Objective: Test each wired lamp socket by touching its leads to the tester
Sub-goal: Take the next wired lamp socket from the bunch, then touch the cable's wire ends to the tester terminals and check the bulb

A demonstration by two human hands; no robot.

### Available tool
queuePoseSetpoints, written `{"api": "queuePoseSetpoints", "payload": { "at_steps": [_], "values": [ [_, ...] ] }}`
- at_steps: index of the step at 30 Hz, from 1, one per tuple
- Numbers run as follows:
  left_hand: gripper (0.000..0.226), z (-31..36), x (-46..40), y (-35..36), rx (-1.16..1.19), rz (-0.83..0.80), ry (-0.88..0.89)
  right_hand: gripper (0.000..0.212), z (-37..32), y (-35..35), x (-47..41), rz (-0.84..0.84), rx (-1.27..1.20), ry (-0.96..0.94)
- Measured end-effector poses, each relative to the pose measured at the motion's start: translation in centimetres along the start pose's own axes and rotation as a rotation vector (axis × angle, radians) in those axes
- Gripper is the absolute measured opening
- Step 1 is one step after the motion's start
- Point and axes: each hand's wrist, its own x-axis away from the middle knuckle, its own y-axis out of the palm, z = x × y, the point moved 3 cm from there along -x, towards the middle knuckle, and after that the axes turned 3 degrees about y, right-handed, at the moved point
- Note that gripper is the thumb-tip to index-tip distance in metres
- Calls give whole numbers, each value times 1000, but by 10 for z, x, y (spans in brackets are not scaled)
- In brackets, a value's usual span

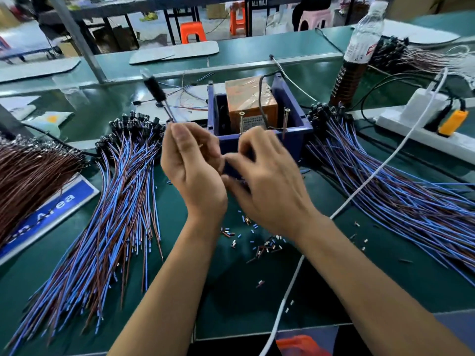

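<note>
Both hands meet just in front of the tester (257, 111), an orange unit in a blue bin with two upright screws at its near edge. The left hand (191, 160) pinches the leads of a wired lamp socket (156, 89), which stands tilted above it, blurred; the right hand (264, 181) has curled fingers beside it, though whether they grasp anything cannot be told. Heaps of blue-and-brown wired sockets lie on the green worktop (244, 299), one pile to the left (120, 201) and one to the right (385, 181), with cut wire bits (264, 246) scattered between the forearms.
</note>
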Motion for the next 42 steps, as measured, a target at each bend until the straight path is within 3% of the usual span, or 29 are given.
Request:
{"api": "queuePoseSetpoints", "payload": {
  "at_steps": [4, 8, 13, 16, 20, 24, 29, 33, 42],
  "values": [
    [39, 7, -17, -14, 109, 70, -38, 30, -2, 15, 2, -174, -15, 2],
    [39, 14, -32, -28, 91, 125, 0, 22, 15, 7, 0, -138, -63, 45],
    [40, 21, -37, -38, -124, 177, 222, 27, 54, -19, 4, -105, -62, 78],
    [38, 17, -32, -35, -288, 96, 352, 16, 72, -25, 11, -134, -232, 142],
    [42, 1, -14, -26, -493, -172, 451, 6, 95, -24, 26, -91, -424, 328],
    [42, -17, 6, -16, -636, -410, 393, 8, 100, -19, 36, -96, -623, 454],
    [33, -25, 27, 1, -697, -758, 309, 6, 94, -15, 38, -123, -798, 458],
    [23, -31, 35, 6, -669, -916, 209, 6, 90, -15, 38, -94, -877, 459],
    [2, -43, 34, -1, -396, -830, -144, 5, 94, -17, 38, -25, -902, 491]
  ]
}}
